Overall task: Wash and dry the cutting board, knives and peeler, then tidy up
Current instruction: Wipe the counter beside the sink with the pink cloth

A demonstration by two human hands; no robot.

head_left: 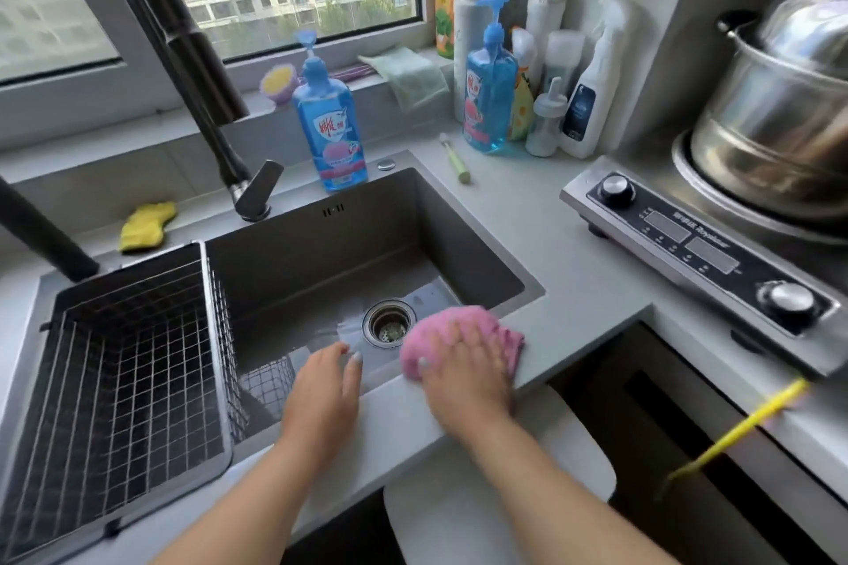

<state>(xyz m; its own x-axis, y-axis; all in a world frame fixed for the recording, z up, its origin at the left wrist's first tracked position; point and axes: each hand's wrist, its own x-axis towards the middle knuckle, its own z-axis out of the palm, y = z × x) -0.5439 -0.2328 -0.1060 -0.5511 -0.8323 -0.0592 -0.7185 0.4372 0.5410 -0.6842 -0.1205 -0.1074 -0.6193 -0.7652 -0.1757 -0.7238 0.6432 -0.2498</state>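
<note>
I see my right hand [463, 374] spread flat, pressing a pink cloth [452, 337] onto the front rim of the sink [367, 243], just right of the drain [389, 323]. My left hand [323, 385] rests relaxed and empty on that rim, left of the drain.

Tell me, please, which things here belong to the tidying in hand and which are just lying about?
In use:
right hand pressing the pink cloth
sink rim
left hand

Lying about:
yellow sponge
two blue dish soap bottles
steel pot
wire basket
</note>
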